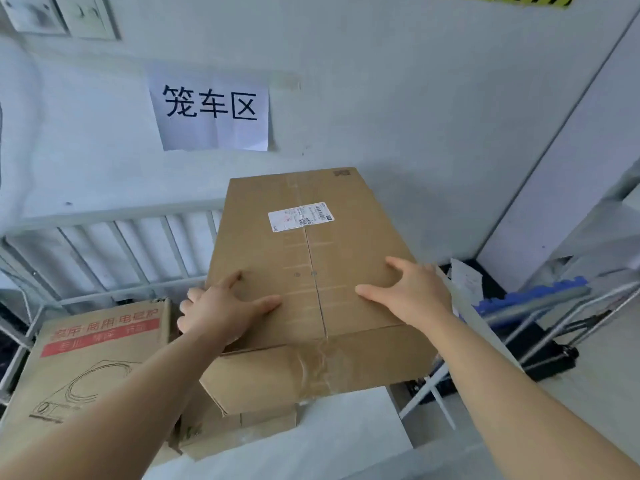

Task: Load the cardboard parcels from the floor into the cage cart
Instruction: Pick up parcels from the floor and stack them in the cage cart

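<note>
Steadying the stiff, bulky cardboard parcel (304,251), left hand (221,308) curls fingers (189,301) over its side edge, right hand (412,294) presses flat on top; those edges likely hold best.

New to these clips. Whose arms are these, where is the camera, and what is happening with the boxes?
No machine: a person wears the camera on the head, so you look down their own bare arms. The left hand grips the left edge of a large cardboard parcel, fingers curled down its side; the right hand lies spread on its top. The parcel sits over a smaller box, beside a red-banded printed box, within the white bars of the cage cart. A paper sign hangs on the wall behind.
</note>
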The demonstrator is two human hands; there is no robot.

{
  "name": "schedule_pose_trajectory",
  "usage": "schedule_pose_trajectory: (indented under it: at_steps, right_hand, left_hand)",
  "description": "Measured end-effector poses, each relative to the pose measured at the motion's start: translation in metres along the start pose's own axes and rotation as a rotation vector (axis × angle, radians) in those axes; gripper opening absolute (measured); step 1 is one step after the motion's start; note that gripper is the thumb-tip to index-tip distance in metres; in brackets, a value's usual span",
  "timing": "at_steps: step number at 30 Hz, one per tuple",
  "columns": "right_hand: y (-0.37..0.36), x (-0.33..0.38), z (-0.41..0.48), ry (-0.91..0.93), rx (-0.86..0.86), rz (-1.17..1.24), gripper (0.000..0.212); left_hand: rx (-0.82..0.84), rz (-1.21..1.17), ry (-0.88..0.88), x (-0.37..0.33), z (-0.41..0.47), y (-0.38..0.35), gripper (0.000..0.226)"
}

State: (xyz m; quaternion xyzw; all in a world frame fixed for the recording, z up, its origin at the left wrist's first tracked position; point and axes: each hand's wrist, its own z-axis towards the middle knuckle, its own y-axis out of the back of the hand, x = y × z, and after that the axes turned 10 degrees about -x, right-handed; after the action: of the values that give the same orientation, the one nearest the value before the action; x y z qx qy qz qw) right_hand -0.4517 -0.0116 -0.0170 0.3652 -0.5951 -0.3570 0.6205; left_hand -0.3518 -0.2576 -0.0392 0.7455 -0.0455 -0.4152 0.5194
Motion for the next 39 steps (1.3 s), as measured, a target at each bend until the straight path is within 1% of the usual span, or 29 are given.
schedule_pose_trajectory:
  at_steps: [6, 10, 15, 24, 29, 31, 34, 39]
  right_hand:
    - [-0.065, -0.011, 0.064, 0.072, 0.154, -0.081, 0.092]
    - [-0.121, -0.011, 0.085, 0.097, 0.244, -0.110, 0.091]
    - [-0.200, -0.008, 0.097, 0.075, 0.327, -0.118, 0.092]
    - [-0.338, 0.009, 0.098, 0.027, 0.369, -0.120, 0.091]
    - [-0.404, 0.006, 0.087, -0.058, 0.396, -0.068, 0.096]
    - [-0.425, 0.001, 0.079, -0.082, 0.423, -0.061, 0.098]
    - [-0.452, -0.004, 0.066, -0.085, 0.470, -0.111, 0.102]
    - [-0.484, -0.010, 0.056, -0.079, 0.505, -0.162, 0.105]
  left_hand:
    - [0.024, 0.048, 0.191, 0.019, 0.028, -0.061, 0.095]
    - [0.053, 0.060, 0.287, 0.051, 0.053, -0.093, 0.097]
    - [0.082, 0.059, 0.366, 0.102, 0.089, -0.125, 0.096]
    - [0.097, 0.130, 0.401, 0.205, 0.162, -0.175, 0.095]
    - [0.108, 0.159, 0.384, 0.253, 0.191, -0.202, 0.097]
    - [0.123, 0.170, 0.374, 0.269, 0.199, -0.212, 0.100]
    - [0.159, 0.198, 0.363, 0.294, 0.204, -0.226, 0.105]
    - [0.217, 0.230, 0.373, 0.322, 0.210, -0.249, 0.115]
